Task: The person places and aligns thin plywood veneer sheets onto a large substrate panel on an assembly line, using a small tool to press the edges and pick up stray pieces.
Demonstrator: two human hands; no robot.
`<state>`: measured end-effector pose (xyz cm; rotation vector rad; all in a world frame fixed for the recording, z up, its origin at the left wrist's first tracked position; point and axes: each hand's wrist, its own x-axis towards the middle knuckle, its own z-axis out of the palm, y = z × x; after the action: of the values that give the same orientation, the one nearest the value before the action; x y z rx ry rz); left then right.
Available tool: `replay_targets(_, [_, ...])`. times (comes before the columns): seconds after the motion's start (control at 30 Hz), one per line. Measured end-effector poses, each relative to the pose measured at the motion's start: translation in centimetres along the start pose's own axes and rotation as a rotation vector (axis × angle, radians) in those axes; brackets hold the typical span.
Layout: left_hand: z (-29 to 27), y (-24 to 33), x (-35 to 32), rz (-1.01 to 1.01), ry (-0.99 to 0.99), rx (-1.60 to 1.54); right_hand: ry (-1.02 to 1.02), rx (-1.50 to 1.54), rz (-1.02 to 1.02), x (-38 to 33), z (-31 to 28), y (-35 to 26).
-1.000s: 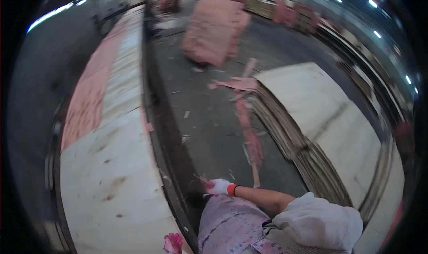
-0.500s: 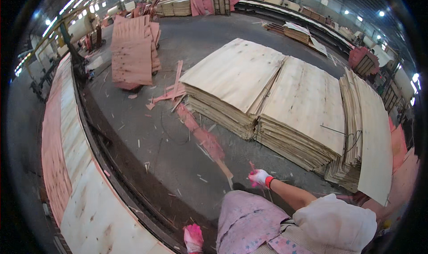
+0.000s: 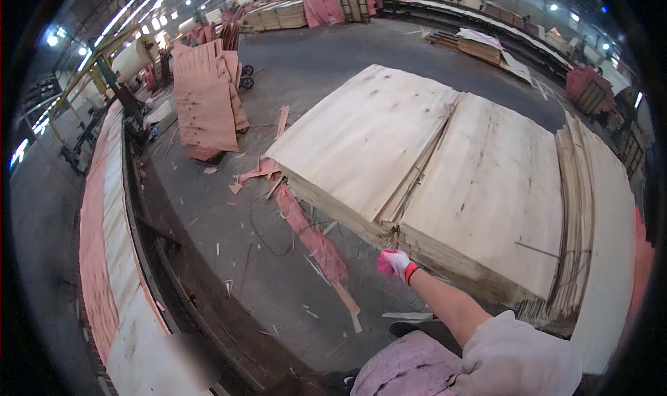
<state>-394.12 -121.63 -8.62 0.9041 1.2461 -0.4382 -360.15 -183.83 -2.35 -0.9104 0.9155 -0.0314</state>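
Head view looks down across a workshop floor [image 3: 292, 69] where the person's right hand [image 3: 394, 262], in a white and pink glove with a red cuff, reaches out on a bare forearm to the near edge of two low stacks of pale veneer sheets. The hand sits just at the seam between the left stack [image 3: 361, 139] and the right stack [image 3: 493, 187], its fingers curled together around what looks like a thin dark stick or strip [image 3: 394, 237] rising from the fist against the stack edge (too small to tell what it is exactly, or how firmly it is pinched). Gripping at the corner makes sense as a judgement: that is where sheet edges are exposed and easiest to catch. The left hand is not in view. Further right, more sheets lean on edge in a fanned bundle [image 3: 590, 215], kept upright so they can be peeled off singly, it seems. Reddish offcuts [image 3: 313, 240] lie strewn on the floor between the stacks and a long conveyor line [image 3: 111, 257] carrying pink and pale sheets along the left. A leaning pile of reddish sheets [image 3: 205, 108] stands well apart, farther back.
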Motion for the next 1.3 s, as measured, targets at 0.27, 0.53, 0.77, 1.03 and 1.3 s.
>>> replay_targets(0.27, [12.7, -4.9, -10.2, 0.08, 0.113, 0.203, -0.074, 0.187, 0.148, 15.1, 0.5, -2.5])
replay_targets(0.53, [16.2, -7.7, -16.2, 0.144, 0.108, 0.325, 0.025, 0.081, 0.026, 16.6, 5.7, -9.5])
replay_targets(0.77, [24.0, -5.8, -19.4, 0.302, -0.175, 0.403, -0.146, -0.182, -0.305, 4.2, 6.5, -14.5])
replay_targets(1.03, [45.6, 0.2, -15.7, -0.056, -0.715, -0.15, -0.663, -0.585, 0.162, -20.6, -0.7, -8.0])
replay_targets(1.3, [40.0, 1.1, -14.3, 0.187, -0.578, 0.057, -0.249, -0.166, -0.055, -13.6, -8.9, -7.6])
